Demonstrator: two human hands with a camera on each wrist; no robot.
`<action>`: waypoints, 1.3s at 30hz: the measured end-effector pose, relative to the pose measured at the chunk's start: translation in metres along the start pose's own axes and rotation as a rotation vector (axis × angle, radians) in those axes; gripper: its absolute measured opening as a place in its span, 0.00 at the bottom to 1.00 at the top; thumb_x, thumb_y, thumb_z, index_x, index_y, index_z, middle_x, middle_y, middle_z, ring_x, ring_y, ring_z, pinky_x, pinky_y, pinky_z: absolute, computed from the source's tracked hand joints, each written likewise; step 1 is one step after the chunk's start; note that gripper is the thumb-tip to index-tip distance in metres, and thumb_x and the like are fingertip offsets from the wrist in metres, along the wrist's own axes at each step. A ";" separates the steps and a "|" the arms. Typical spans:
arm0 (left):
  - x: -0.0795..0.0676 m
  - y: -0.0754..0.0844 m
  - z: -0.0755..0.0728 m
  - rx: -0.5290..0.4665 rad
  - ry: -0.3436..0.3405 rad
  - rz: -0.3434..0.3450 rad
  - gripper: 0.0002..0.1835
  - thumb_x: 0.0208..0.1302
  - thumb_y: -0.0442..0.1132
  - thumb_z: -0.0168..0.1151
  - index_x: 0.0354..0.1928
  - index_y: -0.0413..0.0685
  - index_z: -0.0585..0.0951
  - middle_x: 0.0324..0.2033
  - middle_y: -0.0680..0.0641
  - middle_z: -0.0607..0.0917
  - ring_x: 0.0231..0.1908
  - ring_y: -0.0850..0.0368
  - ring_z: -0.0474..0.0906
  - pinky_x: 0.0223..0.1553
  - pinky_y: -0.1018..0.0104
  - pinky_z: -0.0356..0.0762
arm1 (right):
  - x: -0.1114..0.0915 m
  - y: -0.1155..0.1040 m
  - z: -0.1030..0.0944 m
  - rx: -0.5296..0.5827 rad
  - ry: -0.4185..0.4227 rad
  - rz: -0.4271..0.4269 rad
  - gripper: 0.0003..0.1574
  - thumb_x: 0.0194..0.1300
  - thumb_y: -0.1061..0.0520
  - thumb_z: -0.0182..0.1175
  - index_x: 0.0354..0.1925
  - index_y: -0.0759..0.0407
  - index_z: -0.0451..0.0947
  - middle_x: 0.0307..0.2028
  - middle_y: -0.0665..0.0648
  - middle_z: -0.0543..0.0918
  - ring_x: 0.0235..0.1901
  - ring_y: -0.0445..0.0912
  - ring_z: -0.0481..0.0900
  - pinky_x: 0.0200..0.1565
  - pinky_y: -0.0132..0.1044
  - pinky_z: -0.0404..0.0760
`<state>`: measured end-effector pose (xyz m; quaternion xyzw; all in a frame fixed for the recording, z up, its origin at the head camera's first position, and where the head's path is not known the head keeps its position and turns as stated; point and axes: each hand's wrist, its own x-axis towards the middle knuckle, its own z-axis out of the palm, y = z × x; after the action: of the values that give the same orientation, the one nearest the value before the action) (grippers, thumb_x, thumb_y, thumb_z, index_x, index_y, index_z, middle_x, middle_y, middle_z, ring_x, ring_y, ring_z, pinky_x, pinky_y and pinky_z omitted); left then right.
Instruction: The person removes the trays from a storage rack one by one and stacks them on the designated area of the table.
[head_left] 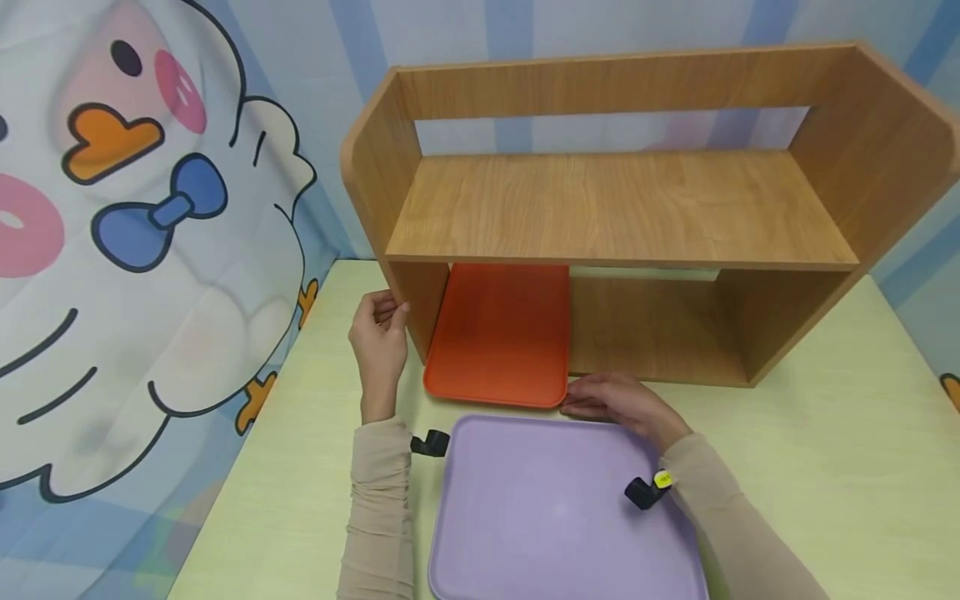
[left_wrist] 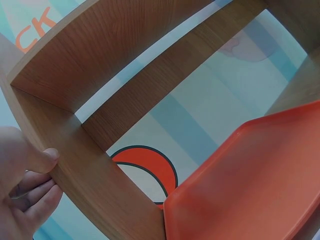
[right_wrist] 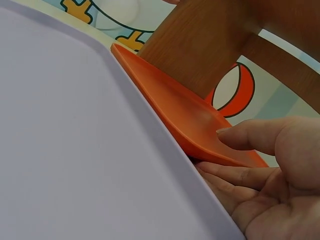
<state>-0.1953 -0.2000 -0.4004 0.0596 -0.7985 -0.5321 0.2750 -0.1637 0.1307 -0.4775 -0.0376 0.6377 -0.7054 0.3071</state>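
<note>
My left hand [head_left: 381, 337] is at the left side panel of a wooden shelf [head_left: 622, 208], its thumb and curled fingers holding the panel's front edge. An orange tray [head_left: 502, 333] lies in the left part of the shelf's lower level, its front end sticking out. By that tray's front right corner is my right hand [head_left: 618, 404]. In the right wrist view, its extended fingers [right_wrist: 235, 175] reach under the rim while the thumb stays above, apart from them. A larger purple tray [head_left: 558, 508] lies in front, close to the orange one, partly covered by my right forearm.
The shelf stands on a pale yellow-green table [head_left: 840, 467] and has an upper level with a back rail [head_left: 622, 87]. Behind and to the left hangs a cloth printed with a cartoon bird [head_left: 180, 333]. Black wrist cameras [head_left: 431, 443] sit by both sleeves.
</note>
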 end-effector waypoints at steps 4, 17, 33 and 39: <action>0.000 0.000 0.000 0.008 0.000 -0.001 0.13 0.63 0.35 0.62 0.48 0.38 0.78 0.40 0.41 0.82 0.41 0.51 0.79 0.46 0.60 0.80 | 0.005 0.001 0.003 0.027 0.028 0.010 0.25 0.67 0.67 0.52 0.56 0.85 0.64 0.41 0.61 0.84 0.42 0.48 0.85 0.49 0.40 0.82; 0.000 0.000 0.000 0.023 0.008 0.004 0.13 0.63 0.36 0.63 0.48 0.38 0.78 0.40 0.41 0.82 0.41 0.52 0.79 0.46 0.61 0.81 | 0.016 0.002 0.009 0.046 0.080 0.035 0.23 0.66 0.68 0.51 0.55 0.85 0.65 0.40 0.58 0.79 0.38 0.44 0.84 0.48 0.36 0.83; -0.001 0.001 0.000 0.009 0.009 0.000 0.13 0.63 0.35 0.62 0.48 0.38 0.78 0.40 0.41 0.82 0.41 0.52 0.79 0.47 0.60 0.81 | 0.019 0.004 0.012 0.071 0.094 0.018 0.15 0.64 0.72 0.52 0.48 0.83 0.69 0.43 0.62 0.76 0.39 0.44 0.83 0.47 0.37 0.83; -0.001 0.000 0.001 0.007 0.012 -0.001 0.13 0.63 0.35 0.62 0.48 0.38 0.78 0.40 0.41 0.82 0.41 0.51 0.79 0.47 0.60 0.80 | 0.021 0.006 0.014 0.037 0.112 0.008 0.22 0.64 0.72 0.52 0.54 0.86 0.64 0.42 0.62 0.77 0.37 0.43 0.84 0.46 0.36 0.84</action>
<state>-0.1946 -0.1987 -0.4008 0.0641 -0.7986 -0.5292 0.2795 -0.1721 0.1087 -0.4876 0.0100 0.6408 -0.7169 0.2745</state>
